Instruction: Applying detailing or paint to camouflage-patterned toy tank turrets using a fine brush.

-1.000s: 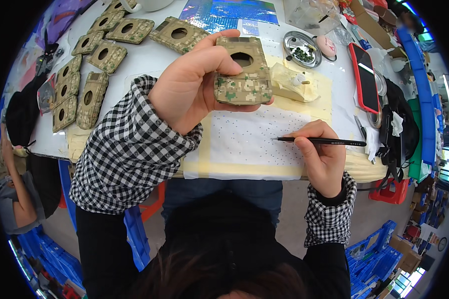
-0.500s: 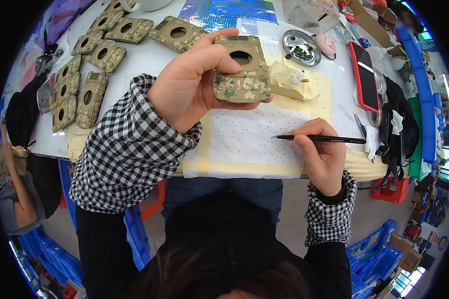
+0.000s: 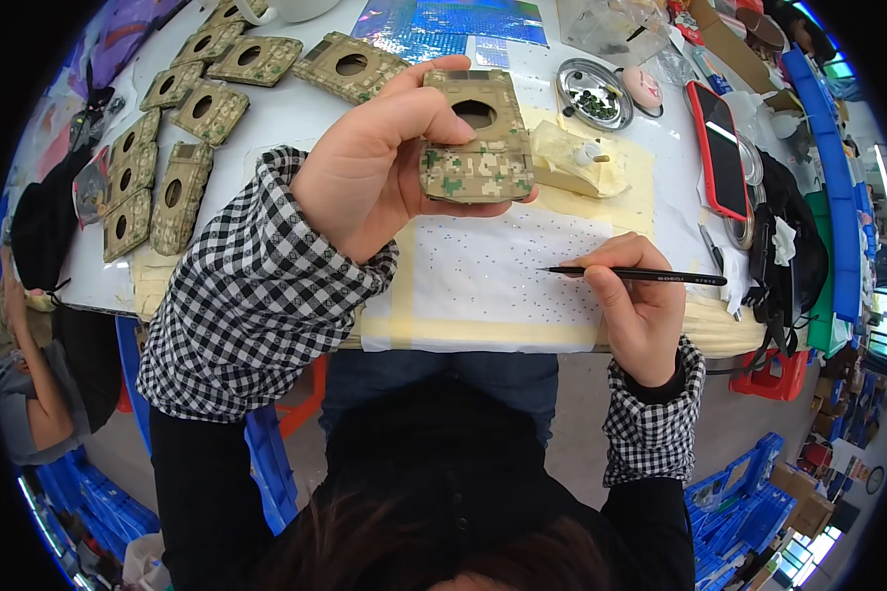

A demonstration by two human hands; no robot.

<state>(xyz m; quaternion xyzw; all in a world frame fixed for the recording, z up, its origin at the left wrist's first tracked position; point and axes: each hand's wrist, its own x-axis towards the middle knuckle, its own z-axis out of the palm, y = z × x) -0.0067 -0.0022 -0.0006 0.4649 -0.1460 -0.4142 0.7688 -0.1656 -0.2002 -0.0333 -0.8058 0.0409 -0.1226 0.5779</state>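
My left hand (image 3: 375, 158) grips a camouflage model tank hull (image 3: 476, 167) above the table, thumb on its top beside the round hole. In my right hand (image 3: 639, 305) is a thin black paintbrush (image 3: 650, 275), pinched between thumb and fingers, its fine tip pointing left. Below the brush lies a white paper sheet (image 3: 503, 286) sprinkled with tiny dark specks. The brush tip is apart from the hull. Several more hulls like it, such as one hull (image 3: 182, 197), lie at the left and back of the table.
Behind the sheet sits a tape-wrapped block (image 3: 577, 163) with a small white cup on it. A round metal dish (image 3: 594, 94) holds dark green bits. A red-cased phone (image 3: 716, 148) lies at the right. Another person's arm (image 3: 39, 364) shows at far left.
Almost nothing differs. My right hand and the brush have shifted very slightly; the hull stays in my left hand in about the same place.
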